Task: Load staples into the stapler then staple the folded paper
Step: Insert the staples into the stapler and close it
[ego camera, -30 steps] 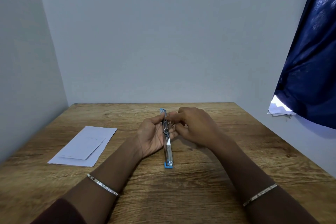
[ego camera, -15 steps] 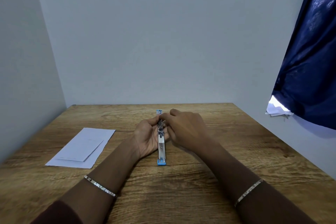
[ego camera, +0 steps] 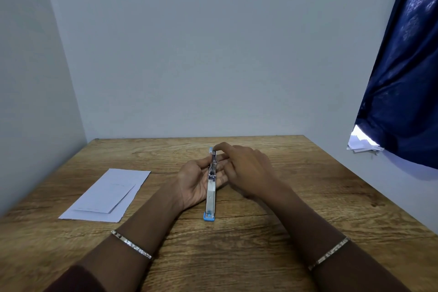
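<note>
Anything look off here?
Nothing serious. Stapler lies opened flat in the left hand, right hand at its far end; folded paper sits flat on the table. Only oddity: loose papers jutting from under the curtain.

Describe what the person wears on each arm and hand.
The left hand and the right hand are ungloved. Each wrist carries a thin silver band with small glinting studs: the left bangle and the right bangle. A dark maroon sleeve shows at the left arm's near end only.

Light: soft, even, fairly bright; daylight glares through a gap under the curtain (ego camera: 400, 92).
Shadows: faint on the wooden table (ego camera: 237, 256).
Edges: wide-angle bowing, blurred corners.
</note>
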{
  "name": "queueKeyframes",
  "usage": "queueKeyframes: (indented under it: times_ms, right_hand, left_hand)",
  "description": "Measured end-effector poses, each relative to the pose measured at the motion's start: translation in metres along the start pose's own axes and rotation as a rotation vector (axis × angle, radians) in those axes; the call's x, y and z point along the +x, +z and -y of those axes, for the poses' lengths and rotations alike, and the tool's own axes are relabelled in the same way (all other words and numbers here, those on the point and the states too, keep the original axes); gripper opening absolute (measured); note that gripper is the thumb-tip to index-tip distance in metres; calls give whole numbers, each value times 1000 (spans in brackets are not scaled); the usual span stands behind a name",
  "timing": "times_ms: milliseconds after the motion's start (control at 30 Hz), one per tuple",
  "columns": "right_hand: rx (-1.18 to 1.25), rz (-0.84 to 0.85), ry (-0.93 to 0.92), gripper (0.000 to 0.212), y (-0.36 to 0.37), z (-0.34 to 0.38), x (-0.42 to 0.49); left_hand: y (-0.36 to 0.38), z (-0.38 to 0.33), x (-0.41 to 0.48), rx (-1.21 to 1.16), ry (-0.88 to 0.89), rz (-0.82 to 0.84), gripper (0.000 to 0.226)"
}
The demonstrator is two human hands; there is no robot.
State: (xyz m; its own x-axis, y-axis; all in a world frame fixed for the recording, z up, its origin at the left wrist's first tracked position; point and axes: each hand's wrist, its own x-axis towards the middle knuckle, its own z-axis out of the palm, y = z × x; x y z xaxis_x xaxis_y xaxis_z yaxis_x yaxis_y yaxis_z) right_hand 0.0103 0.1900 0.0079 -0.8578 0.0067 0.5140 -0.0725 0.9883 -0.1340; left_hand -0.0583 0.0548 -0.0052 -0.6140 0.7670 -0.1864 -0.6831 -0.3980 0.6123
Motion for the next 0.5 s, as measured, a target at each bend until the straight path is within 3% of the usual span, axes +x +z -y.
queueKeyframes:
  times_ms: [167, 267, 367, 500]
  right_hand:
    - [336, -99, 92, 44, -12, -6, 1]
    - [665, -6, 54, 37, -20, -1, -1]
    - [693, 40, -28, 22, -16, 8, -2]
    - [724, -121, 16, 11, -6, 13, 0]
  left_hand:
    - [0, -5, -1, 3, 27, -20, 47]
    - [-1, -5, 0, -12, 28, -19, 47]
    - [0, -6, -2, -9, 29, 8, 50]
    - [2, -5, -2, -50, 50, 38, 56]
